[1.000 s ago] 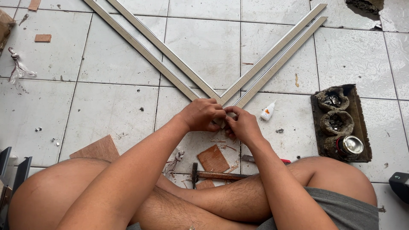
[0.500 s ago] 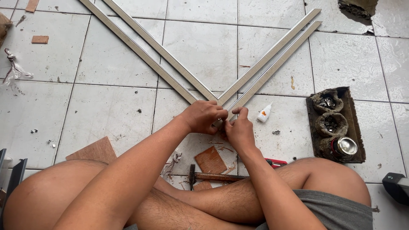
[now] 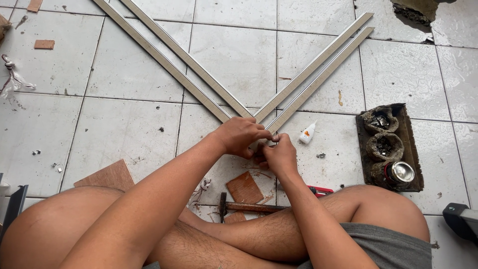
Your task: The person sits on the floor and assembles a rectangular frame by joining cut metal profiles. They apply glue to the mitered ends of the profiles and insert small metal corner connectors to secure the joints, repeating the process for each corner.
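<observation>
Person sits cross-legged on tiled floor (image 3: 124, 129), both hands at the corner where two pairs of pale strips meet in a V. Left strips (image 3: 169, 60) run up-left, right strips (image 3: 318, 74) run up-right; their near ends come together under the hands, joint itself hidden. Left hand (image 3: 241, 137) curled closed over the joint from above, fingers wrapped down on the strip ends. Right hand (image 3: 280, 155) just below it and touching, fingers pinched tight at the same spot; whether it holds something small in the pinch, cannot tell. Small white glue bottle (image 3: 307, 133) lies just right of the hands, beside the right strips. Hammer (image 3: 249, 206) lies near the shins, reddish tile piece (image 3: 245, 188) between it and the hands, another tile piece (image 3: 107, 177) by the left knee. Dark tray (image 3: 391, 149) with three cups sits well right, a shiny tin in the nearest cup. Judgement: this looks like pressing a mitred corner together; to do it well, keep both hands steady, press ends flush with no gap, keep strips flat on floor so the angle does not shift, avoid nudging the long free ends.
</observation>
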